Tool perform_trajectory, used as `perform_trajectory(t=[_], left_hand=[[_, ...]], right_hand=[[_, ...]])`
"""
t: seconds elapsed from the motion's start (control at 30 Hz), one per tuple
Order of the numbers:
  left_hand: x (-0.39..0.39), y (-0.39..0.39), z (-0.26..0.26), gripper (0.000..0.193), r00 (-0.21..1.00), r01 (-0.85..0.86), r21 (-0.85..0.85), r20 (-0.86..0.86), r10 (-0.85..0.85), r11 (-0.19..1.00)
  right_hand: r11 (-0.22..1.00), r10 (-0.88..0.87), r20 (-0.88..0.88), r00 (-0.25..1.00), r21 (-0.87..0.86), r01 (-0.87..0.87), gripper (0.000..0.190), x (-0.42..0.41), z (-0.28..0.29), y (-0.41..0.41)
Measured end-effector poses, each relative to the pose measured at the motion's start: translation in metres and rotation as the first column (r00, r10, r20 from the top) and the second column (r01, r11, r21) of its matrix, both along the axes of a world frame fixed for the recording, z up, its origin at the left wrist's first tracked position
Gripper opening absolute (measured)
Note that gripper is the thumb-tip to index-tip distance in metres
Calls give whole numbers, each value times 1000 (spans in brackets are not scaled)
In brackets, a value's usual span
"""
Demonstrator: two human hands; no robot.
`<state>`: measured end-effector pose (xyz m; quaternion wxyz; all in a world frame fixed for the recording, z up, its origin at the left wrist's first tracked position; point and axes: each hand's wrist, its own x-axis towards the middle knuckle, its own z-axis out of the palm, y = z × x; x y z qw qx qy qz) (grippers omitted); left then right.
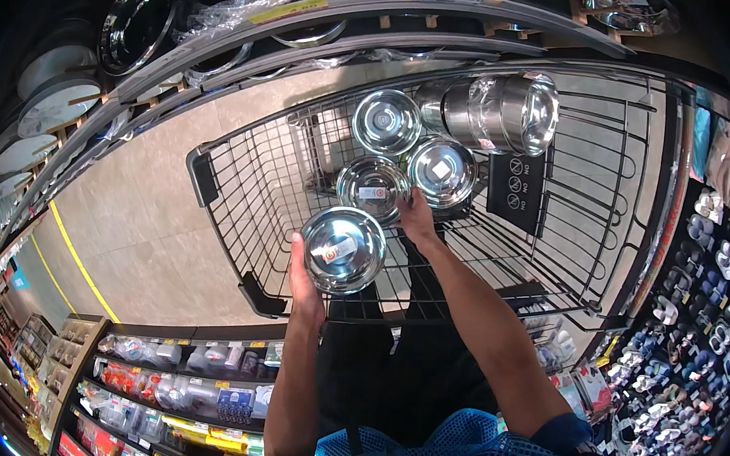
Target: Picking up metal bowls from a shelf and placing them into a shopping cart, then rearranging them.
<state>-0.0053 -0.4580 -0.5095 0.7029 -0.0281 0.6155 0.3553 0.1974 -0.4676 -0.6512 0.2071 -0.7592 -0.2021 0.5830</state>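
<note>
My left hand [309,282] holds a shiny stainless steel bowl [345,250] with a sticker inside, by its left side, over the near edge of a black wire shopping cart [256,212]. My right hand [417,216] grips the right rim of another labelled metal bowl [366,182] in the cart. Just beyond that hand lies a third bowl [441,171] with a white label, and farther up a fourth bowl [386,122]. Behind them, deeper metal containers [505,113], partly in clear plastic wrap, lie on their side in a row.
Shelves with metal bowls [138,24] and upright plates [59,113] in wooden racks run along the far left and top. Packaged goods fill shelves [183,368] at the lower left. Footwear hangs on a display [689,321] at the right. A black sign panel [517,190] hangs inside the cart.
</note>
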Motion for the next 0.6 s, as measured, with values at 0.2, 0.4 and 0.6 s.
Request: perform_trajectory(t=[0.2, 0.4, 0.6], left_hand=[[2, 1, 0, 54, 999, -15, 7, 30, 15, 1000], [4, 4, 4, 53, 999, 7, 21, 32, -8, 1000], [2, 4, 3, 54, 999, 37, 1, 12, -37, 999]], right_hand=[[997, 71, 120, 990, 0, -72, 32, 7, -8, -9], [997, 38, 132, 991, -64, -30, 35, 5, -7, -10], [987, 105, 25, 994, -122, -101, 40, -4, 12, 5]])
